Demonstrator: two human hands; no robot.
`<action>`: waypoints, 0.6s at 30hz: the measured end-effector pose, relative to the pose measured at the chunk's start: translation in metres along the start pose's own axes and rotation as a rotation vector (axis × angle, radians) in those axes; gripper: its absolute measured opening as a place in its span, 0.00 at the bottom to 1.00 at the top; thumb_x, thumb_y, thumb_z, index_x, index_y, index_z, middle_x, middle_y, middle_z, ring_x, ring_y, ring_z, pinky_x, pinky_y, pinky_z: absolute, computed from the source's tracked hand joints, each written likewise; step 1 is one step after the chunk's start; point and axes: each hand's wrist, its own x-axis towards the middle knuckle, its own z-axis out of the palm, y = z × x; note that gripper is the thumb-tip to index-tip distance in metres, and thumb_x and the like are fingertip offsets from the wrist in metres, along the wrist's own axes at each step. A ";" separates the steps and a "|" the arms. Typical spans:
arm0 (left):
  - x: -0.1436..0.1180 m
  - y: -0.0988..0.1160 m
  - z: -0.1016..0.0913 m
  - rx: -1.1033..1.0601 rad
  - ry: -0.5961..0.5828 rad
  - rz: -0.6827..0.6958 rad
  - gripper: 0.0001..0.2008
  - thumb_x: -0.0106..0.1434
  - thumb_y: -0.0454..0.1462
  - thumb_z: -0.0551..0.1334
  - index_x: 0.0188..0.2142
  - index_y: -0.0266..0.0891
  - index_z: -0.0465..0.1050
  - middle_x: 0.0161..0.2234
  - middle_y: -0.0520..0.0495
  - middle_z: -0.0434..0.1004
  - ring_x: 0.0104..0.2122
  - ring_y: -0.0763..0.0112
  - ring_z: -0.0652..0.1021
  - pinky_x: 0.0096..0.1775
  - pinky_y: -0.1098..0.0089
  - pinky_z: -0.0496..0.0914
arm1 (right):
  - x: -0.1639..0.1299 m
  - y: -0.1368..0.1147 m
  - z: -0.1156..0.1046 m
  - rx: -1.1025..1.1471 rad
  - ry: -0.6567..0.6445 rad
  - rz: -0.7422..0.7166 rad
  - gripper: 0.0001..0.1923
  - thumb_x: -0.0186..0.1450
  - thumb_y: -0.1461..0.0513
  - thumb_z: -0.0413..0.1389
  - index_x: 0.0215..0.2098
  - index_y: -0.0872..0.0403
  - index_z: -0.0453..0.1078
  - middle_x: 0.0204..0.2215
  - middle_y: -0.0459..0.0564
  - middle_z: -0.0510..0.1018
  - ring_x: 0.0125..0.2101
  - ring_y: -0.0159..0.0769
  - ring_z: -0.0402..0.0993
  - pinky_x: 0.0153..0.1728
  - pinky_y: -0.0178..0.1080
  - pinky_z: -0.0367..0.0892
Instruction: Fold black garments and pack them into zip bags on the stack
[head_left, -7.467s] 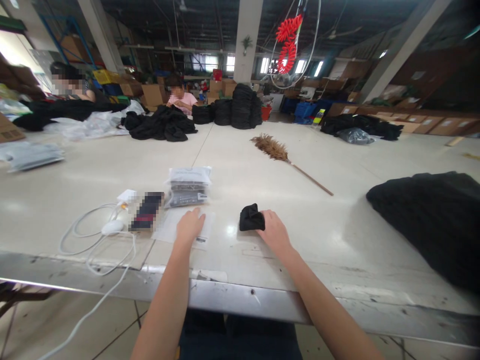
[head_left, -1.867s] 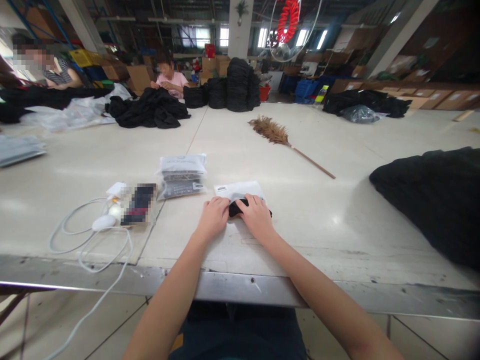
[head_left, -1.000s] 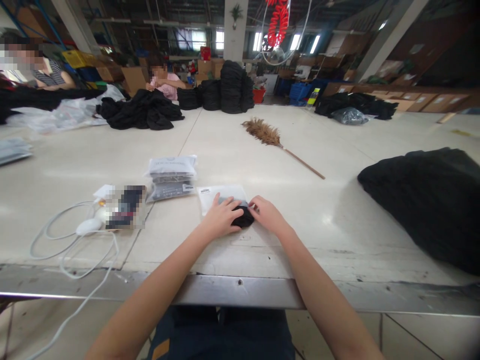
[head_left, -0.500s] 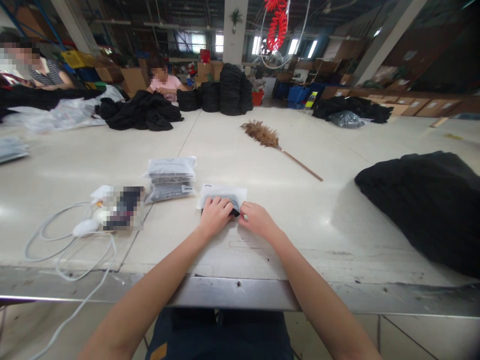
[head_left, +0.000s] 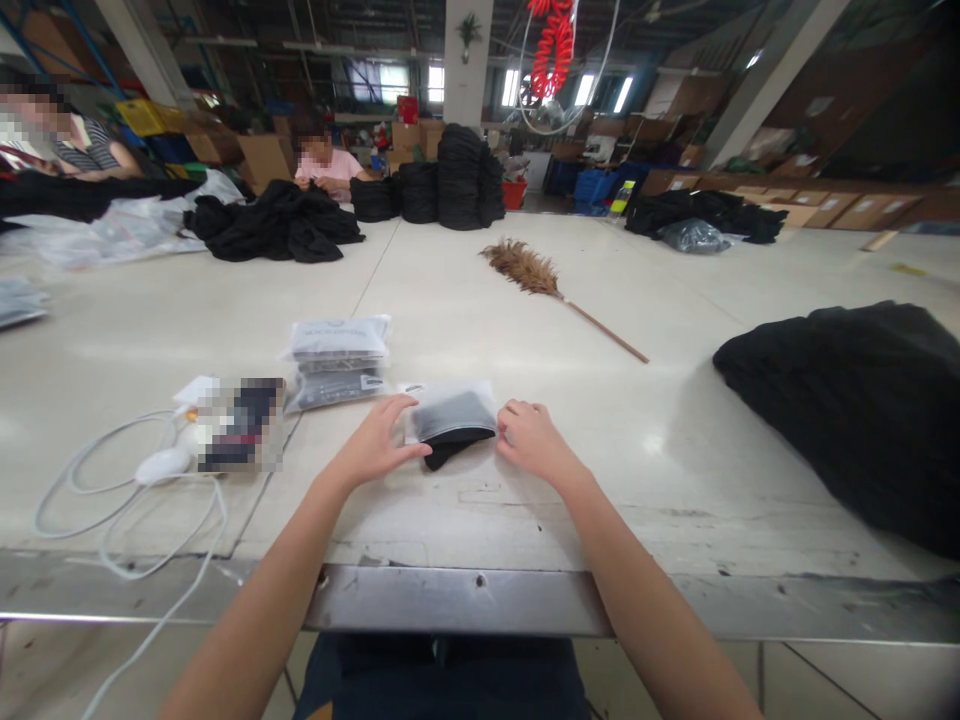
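A frosted plastic bag [head_left: 450, 400] lies flat before me, its mouth towards me. Folded black cloth [head_left: 450, 443] sits partly inside it, with one end sticking out of the mouth. My left hand [head_left: 381, 440] is at the bag's left edge, thumb and fingers spread apart around that corner. On the other side, my right hand [head_left: 534, 440] has its fingers curled and pinched at the right corner of the bag's mouth. Behind the left hand is a small stack of filled frosted bags [head_left: 339, 360] with printing on top.
A phone [head_left: 244, 425] and white cable [head_left: 67, 480] lie left. A feather duster [head_left: 525, 268] rests farther back, and a black cloth heap [head_left: 847, 400] is on the right. Two people [head_left: 330, 165] sit across the table by black piles. The metal table edge [head_left: 450, 598] runs in front.
My left hand has moved left off the top of the bag and spread its fingers, uncovering the black cloth. My right hand has shifted slightly right, staying at the bag's right corner.
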 end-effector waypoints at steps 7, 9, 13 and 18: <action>-0.027 -0.009 0.015 -0.254 0.193 -0.451 0.18 0.68 0.50 0.54 0.48 0.41 0.66 0.29 0.50 0.78 0.28 0.64 0.77 0.34 0.66 0.68 | 0.004 -0.037 0.003 0.092 0.177 -0.081 0.29 0.61 0.49 0.62 0.54 0.54 0.63 0.57 0.60 0.68 0.58 0.52 0.62 0.61 0.59 0.48; -0.024 -0.010 0.021 -0.349 0.191 -0.470 0.20 0.67 0.49 0.56 0.52 0.41 0.63 0.28 0.51 0.79 0.27 0.65 0.78 0.35 0.66 0.68 | 0.014 -0.051 0.012 0.100 0.171 -0.176 0.33 0.61 0.50 0.62 0.60 0.52 0.60 0.61 0.60 0.65 0.61 0.52 0.60 0.62 0.61 0.47; -0.019 -0.006 0.031 -0.482 0.125 -0.379 0.21 0.64 0.43 0.59 0.54 0.41 0.62 0.27 0.53 0.78 0.29 0.67 0.78 0.37 0.68 0.68 | 0.037 -0.066 0.025 0.116 0.151 -0.276 0.30 0.63 0.54 0.62 0.60 0.53 0.62 0.59 0.60 0.69 0.57 0.52 0.63 0.59 0.59 0.56; -0.016 -0.006 0.032 -0.576 0.250 -0.454 0.14 0.65 0.39 0.54 0.49 0.41 0.64 0.23 0.56 0.72 0.22 0.72 0.72 0.29 0.73 0.64 | 0.052 -0.064 0.029 0.174 0.177 -0.316 0.25 0.62 0.55 0.63 0.54 0.54 0.68 0.52 0.60 0.74 0.51 0.52 0.68 0.52 0.54 0.65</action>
